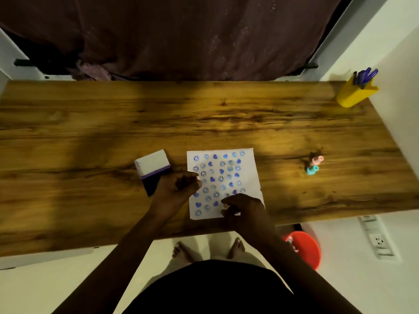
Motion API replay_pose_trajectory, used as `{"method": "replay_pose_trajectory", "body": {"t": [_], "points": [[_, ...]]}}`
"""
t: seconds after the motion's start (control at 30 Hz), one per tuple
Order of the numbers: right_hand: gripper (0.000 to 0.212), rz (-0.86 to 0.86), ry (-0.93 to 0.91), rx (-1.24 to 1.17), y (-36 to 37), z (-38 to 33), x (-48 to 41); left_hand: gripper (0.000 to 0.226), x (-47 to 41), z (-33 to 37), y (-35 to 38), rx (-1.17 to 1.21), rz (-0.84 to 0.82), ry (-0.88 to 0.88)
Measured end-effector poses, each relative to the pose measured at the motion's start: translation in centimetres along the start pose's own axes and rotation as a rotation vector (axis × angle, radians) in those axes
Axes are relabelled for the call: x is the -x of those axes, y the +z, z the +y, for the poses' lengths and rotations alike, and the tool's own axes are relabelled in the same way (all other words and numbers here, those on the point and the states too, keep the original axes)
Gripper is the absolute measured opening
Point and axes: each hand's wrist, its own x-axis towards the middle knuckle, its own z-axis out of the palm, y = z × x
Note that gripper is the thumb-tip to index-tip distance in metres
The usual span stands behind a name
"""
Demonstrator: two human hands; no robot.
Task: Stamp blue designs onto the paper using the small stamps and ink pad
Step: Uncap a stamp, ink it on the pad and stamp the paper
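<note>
A white sheet of paper [246, 171] lies on the wooden table [158, 123], covered with several blue smiley and heart prints. To its left sits the ink pad [150, 184], its white lid [152, 164] tipped open behind the dark pad. My left hand [175, 191] hovers between pad and paper, fingers curled around a small pale stamp that barely shows at the fingertips. My right hand [243, 210] rests on the paper's lower right corner, fingers pinched; a small pale thing shows between them. Two loose stamps, pink [317, 159] and teal [313, 169], stand at the right.
A yellow pen holder [356, 94] with blue pens stands at the table's far right corner, next to a white wall. A dark curtain hangs behind the table. A red bucket [306, 248] sits on the floor below the table's near edge, beside my bare feet.
</note>
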Motion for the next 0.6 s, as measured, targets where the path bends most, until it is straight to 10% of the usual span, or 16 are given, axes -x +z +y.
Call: {"method": "replay_pose_trajectory", "body": {"t": [0.6], "points": [[0.034,-0.074,-0.08,0.215,2.3,0.5,-0.3,0.026,0.5,0.1,0.7,-0.032,0.021,-0.046]]}}
